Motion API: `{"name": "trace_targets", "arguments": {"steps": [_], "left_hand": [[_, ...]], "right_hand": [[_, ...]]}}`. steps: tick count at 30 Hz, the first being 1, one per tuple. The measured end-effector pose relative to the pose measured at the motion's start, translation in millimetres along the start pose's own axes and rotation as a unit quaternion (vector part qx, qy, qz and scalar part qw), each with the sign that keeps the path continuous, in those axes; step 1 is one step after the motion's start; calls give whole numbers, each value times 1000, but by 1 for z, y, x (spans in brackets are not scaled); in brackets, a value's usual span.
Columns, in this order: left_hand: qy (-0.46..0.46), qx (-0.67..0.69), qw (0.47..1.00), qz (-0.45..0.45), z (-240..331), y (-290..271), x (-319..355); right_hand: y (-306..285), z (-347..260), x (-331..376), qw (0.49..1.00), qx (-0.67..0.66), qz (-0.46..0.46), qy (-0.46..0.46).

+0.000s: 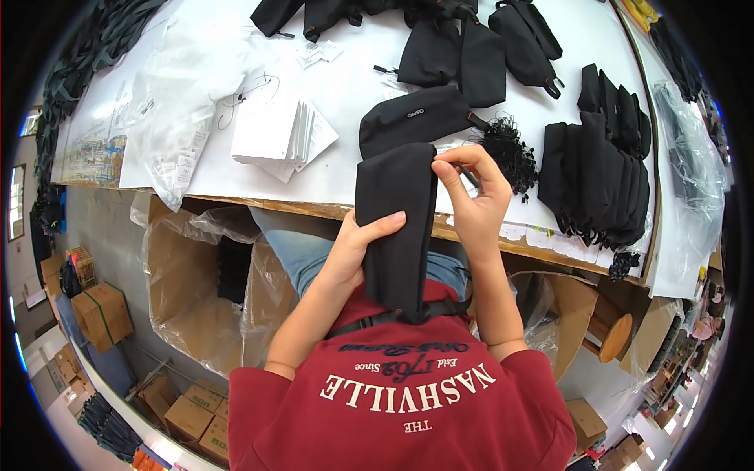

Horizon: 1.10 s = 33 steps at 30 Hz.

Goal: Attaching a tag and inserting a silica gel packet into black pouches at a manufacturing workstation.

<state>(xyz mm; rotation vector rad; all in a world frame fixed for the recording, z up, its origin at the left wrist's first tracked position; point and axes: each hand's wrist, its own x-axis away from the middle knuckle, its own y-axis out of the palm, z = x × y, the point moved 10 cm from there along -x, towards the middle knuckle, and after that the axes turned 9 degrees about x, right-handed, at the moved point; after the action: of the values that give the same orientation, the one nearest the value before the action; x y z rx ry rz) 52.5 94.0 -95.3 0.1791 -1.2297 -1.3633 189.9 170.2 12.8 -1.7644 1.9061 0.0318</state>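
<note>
My left hand (pixel 369 238) is closed around a long black fabric pouch (pixel 395 200), its thumb lying flat across the front. The pouch stands upright over my lap at the table's edge. At its upper right corner my right hand (pixel 477 184) pinches the edge between thumb and forefinger. A slim dark object (pixel 470 178) shows inside that hand's curled fingers; its kind cannot be made out. Just beyond lies another black pouch (pixel 412 118) on its side, with a bunch of black cords (pixel 509 153) to its right.
White cards (pixel 275 133) lie stacked at left, beside a clear plastic bag (pixel 177 118). More black pouches (pixel 455 59) spread at the back; several stand in rows (pixel 593 173) at right. Below the wooden table edge (pixel 314 206) stand plastic-lined cartons (pixel 192 290) on both sides.
</note>
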Motion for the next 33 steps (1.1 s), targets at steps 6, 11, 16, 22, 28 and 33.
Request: {"name": "trace_targets", "arguments": {"steps": [6,11,16,22,28,33], "left_hand": [[-1,78,996,47,6,-16,-10],[-9,184,983,-24,20,-19,-25],[12,186,982,11,33,-31,-34],[28,173,984,27,40,-29,-33],[52,130,990,31,43,-29,-29],[87,61,994,40,45,-26,-25]], "right_hand": [[24,-4,23,991,-37,-115,57],[37,-24,42,976,-54,-203,51],[47,-28,54,958,-94,-256,92],[48,-25,60,954,-98,-266,99],[44,-40,49,970,-60,-232,47],[34,-37,43,987,-11,-159,31]]}}
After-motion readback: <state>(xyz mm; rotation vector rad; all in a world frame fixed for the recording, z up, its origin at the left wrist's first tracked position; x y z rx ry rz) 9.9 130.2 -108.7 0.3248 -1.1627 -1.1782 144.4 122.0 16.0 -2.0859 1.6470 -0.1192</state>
